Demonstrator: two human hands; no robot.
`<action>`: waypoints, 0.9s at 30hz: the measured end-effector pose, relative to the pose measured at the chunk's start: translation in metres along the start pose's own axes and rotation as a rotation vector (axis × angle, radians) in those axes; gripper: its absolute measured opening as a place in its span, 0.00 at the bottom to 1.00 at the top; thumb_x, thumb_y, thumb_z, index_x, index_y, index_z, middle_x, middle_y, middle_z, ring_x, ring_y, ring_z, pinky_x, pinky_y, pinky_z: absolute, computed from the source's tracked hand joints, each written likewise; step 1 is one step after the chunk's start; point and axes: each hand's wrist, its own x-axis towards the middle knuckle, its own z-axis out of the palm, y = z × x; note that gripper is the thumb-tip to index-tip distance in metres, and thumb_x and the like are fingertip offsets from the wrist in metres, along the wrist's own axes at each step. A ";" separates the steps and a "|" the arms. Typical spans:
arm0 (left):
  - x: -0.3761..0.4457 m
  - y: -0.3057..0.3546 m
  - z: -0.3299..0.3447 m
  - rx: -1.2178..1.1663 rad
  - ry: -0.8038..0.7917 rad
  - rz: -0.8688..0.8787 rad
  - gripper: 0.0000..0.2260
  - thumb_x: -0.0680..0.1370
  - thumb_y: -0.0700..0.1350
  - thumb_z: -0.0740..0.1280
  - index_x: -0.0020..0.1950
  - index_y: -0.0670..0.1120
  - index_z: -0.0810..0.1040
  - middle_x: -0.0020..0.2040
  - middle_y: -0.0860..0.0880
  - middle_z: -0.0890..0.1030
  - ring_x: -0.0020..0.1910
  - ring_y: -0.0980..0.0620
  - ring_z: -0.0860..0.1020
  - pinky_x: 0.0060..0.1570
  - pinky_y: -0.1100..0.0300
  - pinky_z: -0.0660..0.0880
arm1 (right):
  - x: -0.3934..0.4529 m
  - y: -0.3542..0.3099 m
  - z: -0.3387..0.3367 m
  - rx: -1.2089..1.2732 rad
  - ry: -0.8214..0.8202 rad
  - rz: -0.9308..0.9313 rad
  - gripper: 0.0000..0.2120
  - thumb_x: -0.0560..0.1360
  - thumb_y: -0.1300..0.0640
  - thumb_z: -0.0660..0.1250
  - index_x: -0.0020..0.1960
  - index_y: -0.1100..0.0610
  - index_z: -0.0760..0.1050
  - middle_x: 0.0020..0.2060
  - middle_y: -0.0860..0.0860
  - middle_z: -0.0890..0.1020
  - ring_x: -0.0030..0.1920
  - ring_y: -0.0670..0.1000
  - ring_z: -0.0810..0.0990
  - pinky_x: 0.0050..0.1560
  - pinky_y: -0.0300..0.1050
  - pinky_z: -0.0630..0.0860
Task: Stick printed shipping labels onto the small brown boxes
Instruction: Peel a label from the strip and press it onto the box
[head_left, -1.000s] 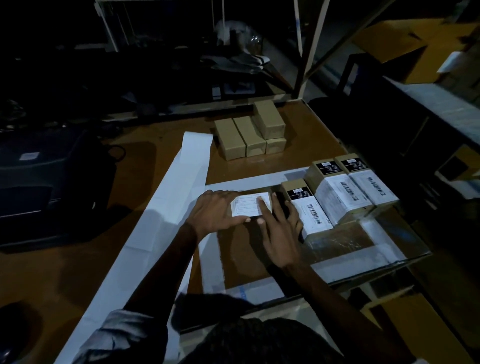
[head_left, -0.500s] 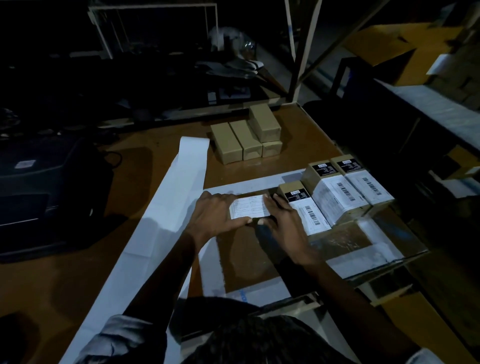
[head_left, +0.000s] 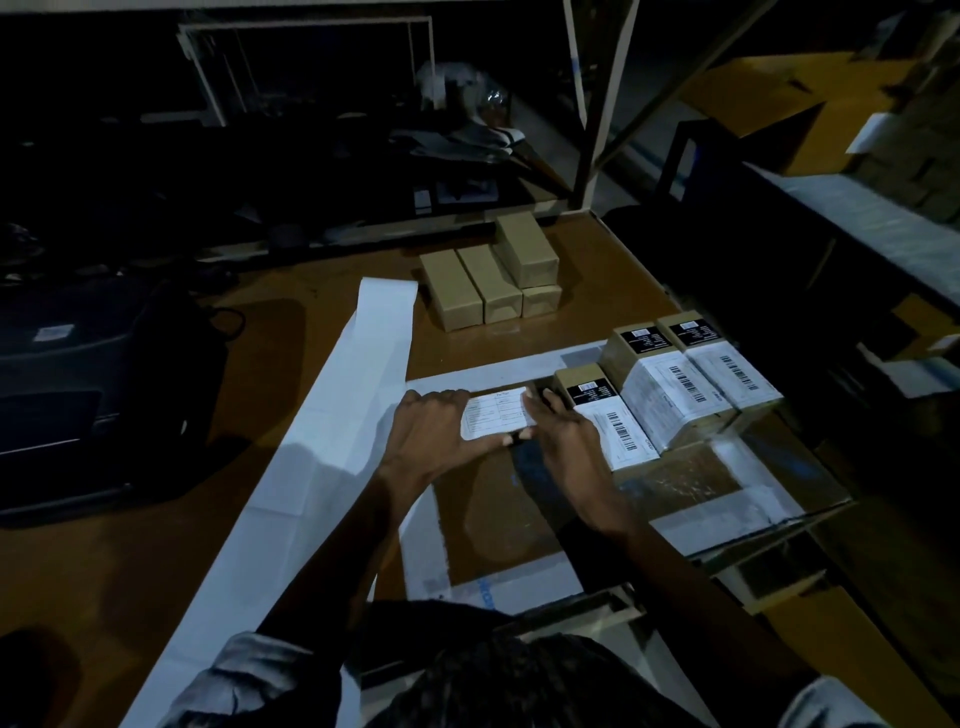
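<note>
While dim light covered the scene, these were the parts, largest first.
Table: the brown wooden table (head_left: 597, 270) carried everything, its far side dark.
Printer: a black boxy machine (head_left: 78, 395) sat on the table's left side; its details were too dark to tell.
Flat carton: a large brown cardboard carton with white tape bands (head_left: 498, 525) lay flat on the table's near right part, under both hands.
Liner strip: a long white strip of label backing paper (head_left: 332, 441) ran diagonally from the plain boxes toward the near left edge.
Plain boxes: four small unlabelled brown cardboard boxes (head_left: 488, 280) stood grouped at the far middle, one stacked on another at the right.
Labelled boxes: three small brown boxes with white barcode labels and black stickers (head_left: 670, 384) lay side by side on the carton's far right corner.
Left hand: the left hand (head_left: 431, 431) lay flat and spread, its thumb along the label's near edge, gripping nothing.
Right hand: the right hand (head_left: 566, 441) lay flat with fingers extended at the label's right edge, just beside the nearest labelled box.
Label: the white printed shipping label (head_left: 496, 413) sat between the two hands on a box hidden beneath it.
</note>
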 end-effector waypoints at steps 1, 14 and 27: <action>0.000 0.001 0.000 0.004 -0.009 -0.017 0.34 0.70 0.78 0.52 0.57 0.53 0.77 0.51 0.52 0.82 0.49 0.52 0.79 0.53 0.54 0.72 | 0.001 -0.001 -0.001 0.003 -0.009 0.001 0.25 0.74 0.71 0.69 0.70 0.60 0.75 0.67 0.63 0.77 0.56 0.63 0.83 0.54 0.53 0.81; -0.004 -0.017 -0.007 -0.122 -0.142 0.024 0.34 0.71 0.75 0.60 0.71 0.59 0.68 0.66 0.55 0.78 0.63 0.53 0.76 0.65 0.46 0.71 | -0.003 -0.003 -0.003 0.047 -0.092 0.074 0.33 0.74 0.70 0.65 0.77 0.54 0.67 0.75 0.60 0.66 0.72 0.63 0.69 0.70 0.55 0.71; -0.024 -0.026 0.011 -0.258 -0.051 -0.086 0.29 0.76 0.68 0.59 0.70 0.52 0.70 0.66 0.50 0.76 0.65 0.50 0.72 0.66 0.59 0.65 | -0.023 -0.036 0.021 -0.244 -0.133 -0.071 0.44 0.75 0.65 0.64 0.81 0.41 0.46 0.78 0.59 0.31 0.75 0.70 0.28 0.75 0.69 0.46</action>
